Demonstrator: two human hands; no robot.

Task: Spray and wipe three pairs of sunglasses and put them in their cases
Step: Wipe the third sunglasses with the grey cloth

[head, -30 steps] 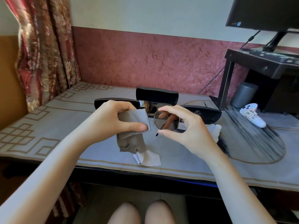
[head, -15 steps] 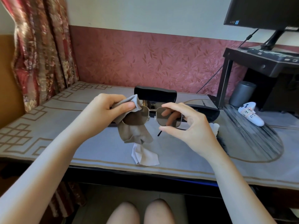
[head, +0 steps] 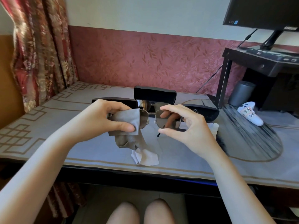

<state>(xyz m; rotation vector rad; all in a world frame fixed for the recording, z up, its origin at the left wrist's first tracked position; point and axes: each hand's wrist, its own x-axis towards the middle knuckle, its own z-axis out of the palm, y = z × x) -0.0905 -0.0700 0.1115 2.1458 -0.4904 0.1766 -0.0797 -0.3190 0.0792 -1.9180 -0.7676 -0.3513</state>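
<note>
Here, the table (head: 48, 126), covered with a patterned mat, carries everything within easy reach of the seated person. Three black cases lie in a row at its middle. The middle case (head: 155, 94) stands open with its lid raised, probably waiting for a cleaned pair; what lies inside is hard to make out. The left case (head: 116, 101) and the right case (head: 203, 112) look closed.

Both hands hang above the table, just in front of the cases, with the sunglasses (head: 161, 125) held between them in the air. The right hand (head: 186, 125) pinches the rim of one lens, forefinger above and thumb below. Holding it by the edge likely steadies the frame and keeps prints off the glass. The left hand (head: 103, 118) grips the grey cloth (head: 127, 118), which is folded over the other lens. The thumb presses on the near face, so both sides can probably be rubbed at once. The rest of the cloth hangs loose below.

This looks like the wiping step for one pair; how many pairs are finished cannot be told. A white cloth (head: 145, 157) lies crumpled near the table's front edge, untouched.
</note>
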